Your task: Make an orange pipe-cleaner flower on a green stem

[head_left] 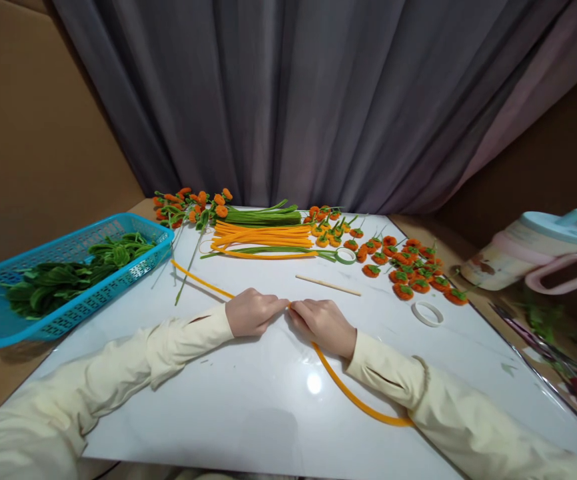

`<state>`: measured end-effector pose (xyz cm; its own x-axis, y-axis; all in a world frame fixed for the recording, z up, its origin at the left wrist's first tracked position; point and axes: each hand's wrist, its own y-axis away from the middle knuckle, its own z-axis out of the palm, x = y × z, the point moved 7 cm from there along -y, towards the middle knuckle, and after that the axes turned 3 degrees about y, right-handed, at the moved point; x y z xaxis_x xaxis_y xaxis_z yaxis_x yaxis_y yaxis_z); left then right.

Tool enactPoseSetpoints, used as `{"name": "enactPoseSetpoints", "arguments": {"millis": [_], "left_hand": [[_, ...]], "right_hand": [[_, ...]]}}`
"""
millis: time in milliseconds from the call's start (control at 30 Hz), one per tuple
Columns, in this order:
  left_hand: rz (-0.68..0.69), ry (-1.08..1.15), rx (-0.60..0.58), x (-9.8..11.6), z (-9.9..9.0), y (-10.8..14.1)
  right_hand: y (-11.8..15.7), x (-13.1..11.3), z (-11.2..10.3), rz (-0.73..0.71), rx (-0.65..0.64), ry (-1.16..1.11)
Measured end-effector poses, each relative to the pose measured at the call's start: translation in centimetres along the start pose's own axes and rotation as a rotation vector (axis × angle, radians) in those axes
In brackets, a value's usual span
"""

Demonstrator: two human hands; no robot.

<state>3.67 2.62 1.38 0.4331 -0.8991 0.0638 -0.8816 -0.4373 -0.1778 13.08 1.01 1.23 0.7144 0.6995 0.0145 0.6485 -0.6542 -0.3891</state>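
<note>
Person's L hand [253,313] & R hand [324,327] both pinch fuzzy orange strip [358,395], fingertips close tog. over mid white tabletop [208,413]; can't tell if 1 pc or 2. Strip sticks out past L hand, curves to R sleeve [468,417] on other side. Wooden stick [328,285] ahead, orange bundle [268,237] beyond, blue basket [113,292] w/ green leaves [51,285] far L.

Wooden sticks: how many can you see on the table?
1: the stick lies beyond the right hand, nearer than the orange strips. Any lying under other things would be hidden.
</note>
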Motion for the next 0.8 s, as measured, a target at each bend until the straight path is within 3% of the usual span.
{"name": "enactPoseSetpoints", "arguments": {"millis": [300,800], "left_hand": [[0.075,-0.095,-0.215,0.4,-0.2,-0.3],[0.123,-0.03,-0.265,0.2,-1.2,-0.1]], "right_hand": [[0.2,-0.2,-0.1,0.006,0.089,0.004],[0.8,-0.9,-1.0,-0.134,0.232,0.014]]}}
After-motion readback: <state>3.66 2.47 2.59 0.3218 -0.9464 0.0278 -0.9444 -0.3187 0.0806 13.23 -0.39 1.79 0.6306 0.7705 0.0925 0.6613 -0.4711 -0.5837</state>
